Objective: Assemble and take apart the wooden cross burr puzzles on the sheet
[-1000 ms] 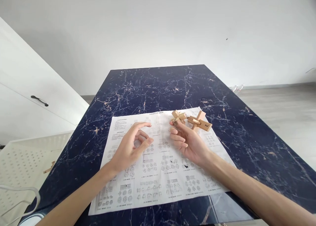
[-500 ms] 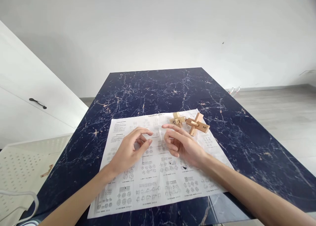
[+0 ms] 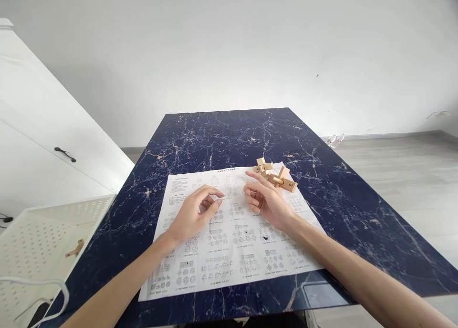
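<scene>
A large sheet of printed diagrams [image 3: 211, 237] lies spread near the front of the table. Over its middle left, my left hand [image 3: 196, 211] rests with fingers loosely curved, thumb apart from the index finger and nothing between them. My right hand [image 3: 268, 201] is empty too, its index finger stretched out and its other fingers half curled. That fingertip is close to two interlocked wooden puzzles at the sheet's upper right. The farther wooden puzzle [image 3: 262, 166] overlaps the paper's top edge. The nearer wooden cross [image 3: 284, 181], marked 2, is partly behind my right hand; contact I cannot tell.
Dark blue marbled table [image 3: 222, 137] extends away toward a pale wall. At the left stand a white cabinet [image 3: 39, 122] and a perforated white basket [image 3: 32, 251] with a wooden piece [image 3: 76, 248] in it. Clear bottles [image 3: 336, 140] are on the floor at right.
My right hand has moved slightly away from me, and the farther wooden puzzle now sits higher across the sheet's top edge. My left hand keeps its pose. The camera view has shifted a little.
</scene>
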A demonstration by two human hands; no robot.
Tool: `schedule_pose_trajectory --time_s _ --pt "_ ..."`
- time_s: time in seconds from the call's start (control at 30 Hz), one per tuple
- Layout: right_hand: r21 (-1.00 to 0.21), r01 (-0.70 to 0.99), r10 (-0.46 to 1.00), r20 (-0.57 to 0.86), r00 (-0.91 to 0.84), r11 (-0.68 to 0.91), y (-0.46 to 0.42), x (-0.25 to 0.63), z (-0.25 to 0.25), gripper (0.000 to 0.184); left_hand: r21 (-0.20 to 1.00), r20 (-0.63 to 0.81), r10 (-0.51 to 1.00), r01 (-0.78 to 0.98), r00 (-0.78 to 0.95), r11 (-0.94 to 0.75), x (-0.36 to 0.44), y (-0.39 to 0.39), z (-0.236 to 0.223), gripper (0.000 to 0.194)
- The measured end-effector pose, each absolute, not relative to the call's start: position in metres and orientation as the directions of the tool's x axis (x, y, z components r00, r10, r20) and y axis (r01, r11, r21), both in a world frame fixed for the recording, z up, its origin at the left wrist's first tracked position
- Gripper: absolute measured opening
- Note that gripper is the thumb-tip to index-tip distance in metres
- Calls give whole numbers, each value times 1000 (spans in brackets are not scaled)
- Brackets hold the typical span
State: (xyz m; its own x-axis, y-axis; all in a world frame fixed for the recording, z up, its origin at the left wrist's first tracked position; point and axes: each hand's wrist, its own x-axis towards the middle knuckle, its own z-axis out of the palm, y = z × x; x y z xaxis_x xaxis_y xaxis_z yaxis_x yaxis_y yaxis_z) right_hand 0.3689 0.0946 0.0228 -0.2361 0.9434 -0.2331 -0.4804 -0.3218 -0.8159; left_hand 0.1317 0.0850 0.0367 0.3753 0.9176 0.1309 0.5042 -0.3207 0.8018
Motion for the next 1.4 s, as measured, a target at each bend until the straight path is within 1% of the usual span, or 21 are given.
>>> schedule_pose_trajectory --time_s 0.07,0.13,0.2,0.27,0.3,0.37,0.47,0.53,0.63,0.8,0.93,1.13,1.3,1.4 --pt "-855 -420 942 -207 -263 -305 95 367 21 61 790 130 913 517 386 -331 132 86 38 26" --pt "-903 -334 939 -172 -297 -271 93 367 21 52 765 118 903 542 413 -348 129 84 42 26" --pt "-953 -213 939 -140 -315 -214 87 369 23 41 717 87 887 589 454 -372 118 77 46 28" --pt "-988 -56 937 -118 -330 -144 72 376 27 32 641 36 877 662 479 -388 98 62 47 32" --pt "-994 34 926 -111 -360 -106 62 382 28 29 597 17 883 704 468 -385 86 51 46 34" --pt "-987 153 895 -106 -434 -43 37 394 28 25 507 12 908 780 419 -366 58 28 38 39" --pt "-968 245 907 -147 -395 -50 -2 411 22 28 411 106 961 869 255 -276 23 -5 20 44" --pt "-965 256 932 -141 -335 -54 -20 418 15 31 392 181 972 896 148 -210 12 -19 10 53" --pt "-973 223 965 -106 -242 -51 -32 420 8 37 393 227 972 906 66 -153 10 -28 4 61" --pt "-982 190 980 -56 -189 -19 -34 417 6 41 403 175 984 910 27 -96 16 -31 4 68" --pt "-992 130 995 -6 -96 6 -37 416 6 46 410 160 987 907 28 -92 17 -31 7 70" --pt "-990 139 994 26 -106 40 -39 416 10 50 423 153 988 902 17 -81 21 -33 16 73" --pt "-991 114 995 63 -83 72 -39 415 8 55 444 134 991 894 -1 -59 24 -34 19 75" --pt "-991 108 993 67 -97 77 -38 417 7 55 454 136 991 889 5 -67 23 -33 19 75"
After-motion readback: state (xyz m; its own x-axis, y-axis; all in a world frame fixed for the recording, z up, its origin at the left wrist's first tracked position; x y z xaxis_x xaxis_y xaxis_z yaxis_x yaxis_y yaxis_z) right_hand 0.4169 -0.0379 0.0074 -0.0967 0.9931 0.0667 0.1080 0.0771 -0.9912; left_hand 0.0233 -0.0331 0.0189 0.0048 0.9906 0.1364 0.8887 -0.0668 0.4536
